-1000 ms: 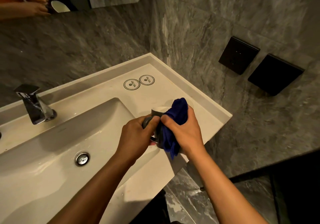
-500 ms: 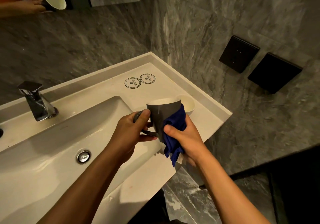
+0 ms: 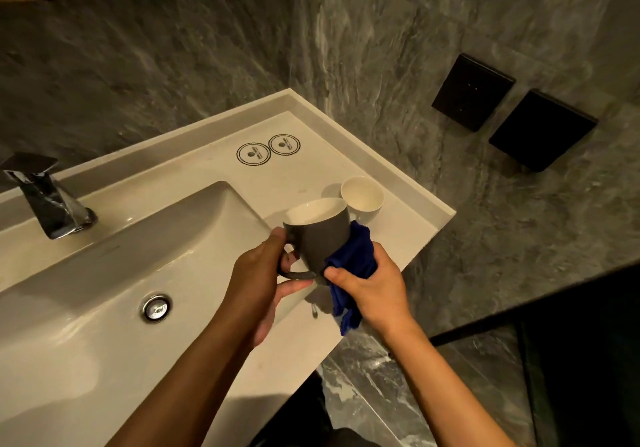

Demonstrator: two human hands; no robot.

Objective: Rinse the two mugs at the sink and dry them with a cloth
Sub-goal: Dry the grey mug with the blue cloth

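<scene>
Grey mug [image 3: 320, 235] held upright over counter edge, right of basin [image 3: 138, 256]; left hand [image 3: 258, 284] hooks handle, fingers curled shut; right hand [image 3: 372, 284] presses blue cloth [image 3: 353, 259] on mug's right wall; second mug [image 3: 362, 193] just behind on counter.

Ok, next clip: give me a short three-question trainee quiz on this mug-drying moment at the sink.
1. True or false: the left hand holds the grey mug by its handle.
2. What does the right hand press against the mug's side? A) a sponge B) a blue cloth C) a paper towel
3. Where does the white mug stand?

Key:
1. True.
2. B.
3. Upright on the counter, beyond the held mug and right of the basin.
</scene>
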